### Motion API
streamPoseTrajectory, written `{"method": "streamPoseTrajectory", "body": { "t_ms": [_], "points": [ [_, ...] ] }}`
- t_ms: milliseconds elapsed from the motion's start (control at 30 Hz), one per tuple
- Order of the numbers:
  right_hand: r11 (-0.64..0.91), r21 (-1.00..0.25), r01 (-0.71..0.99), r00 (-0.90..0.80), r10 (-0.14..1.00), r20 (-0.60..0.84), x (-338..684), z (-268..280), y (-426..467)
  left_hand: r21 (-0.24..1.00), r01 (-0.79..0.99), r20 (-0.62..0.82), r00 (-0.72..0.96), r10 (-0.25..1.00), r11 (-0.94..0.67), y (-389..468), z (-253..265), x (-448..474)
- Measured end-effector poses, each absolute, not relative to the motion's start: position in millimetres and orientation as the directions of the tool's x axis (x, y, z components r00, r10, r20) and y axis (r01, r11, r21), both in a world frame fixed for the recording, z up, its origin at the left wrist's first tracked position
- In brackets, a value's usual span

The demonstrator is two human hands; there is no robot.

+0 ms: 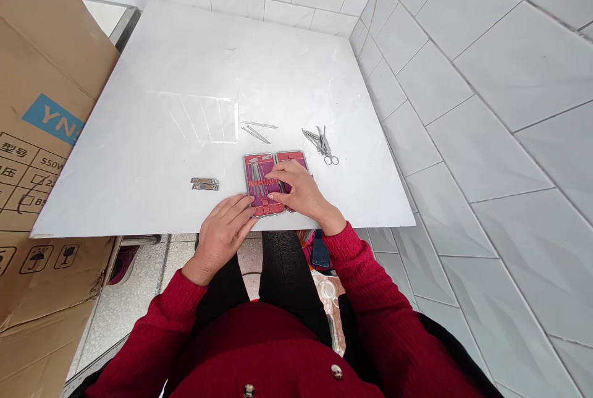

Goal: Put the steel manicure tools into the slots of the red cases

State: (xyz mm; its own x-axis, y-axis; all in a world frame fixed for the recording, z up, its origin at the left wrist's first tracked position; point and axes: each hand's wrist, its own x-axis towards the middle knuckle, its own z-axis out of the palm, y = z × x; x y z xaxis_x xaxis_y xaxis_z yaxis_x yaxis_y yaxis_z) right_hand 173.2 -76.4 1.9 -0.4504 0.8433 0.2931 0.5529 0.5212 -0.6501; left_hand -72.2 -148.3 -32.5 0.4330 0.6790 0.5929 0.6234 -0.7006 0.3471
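Observation:
An open manicure case (264, 208), red and purple inside, lies near the front edge of the white table. Several slim metal tools (256, 178) sit under the elastic band in its left half. My left hand (225, 224) grips the case's lower left edge, fingertips on its rim. Over the middle of the case is my right hand (299, 190), thumb and forefinger bent towards the tools. Whatever thin piece lies at its fingertips is too small to make out. That hand hides much of the case's right half.
Two nail clippers (204, 184) lie left of the case. Two thin metal tools (256, 133) rest behind it. Scissors and nippers (322, 143) are bunched to the right. A cardboard box (50, 76) stands at left, and a tiled wall (467, 138) borders the table's right.

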Motion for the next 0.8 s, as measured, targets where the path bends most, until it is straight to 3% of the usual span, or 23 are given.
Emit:
{"method": "streamPoseTrajectory", "body": {
  "t_ms": [467,633,800],
  "points": [
    [0.504,-0.669,0.546,-0.413,0.857,0.308,171,1,-76,0.321,0.632,0.601,0.44,0.668,-0.705,-149,-31,-72],
    [0.425,-0.721,0.547,-0.296,0.904,0.309,171,4,-69,0.3,0.634,0.616,0.442,0.652,-0.713,-148,-30,-72],
    [0.285,-0.711,0.643,-0.183,0.959,0.218,163,17,-49,0.298,0.631,0.616,0.446,0.649,-0.716,-149,-31,-72]
  ]
}}
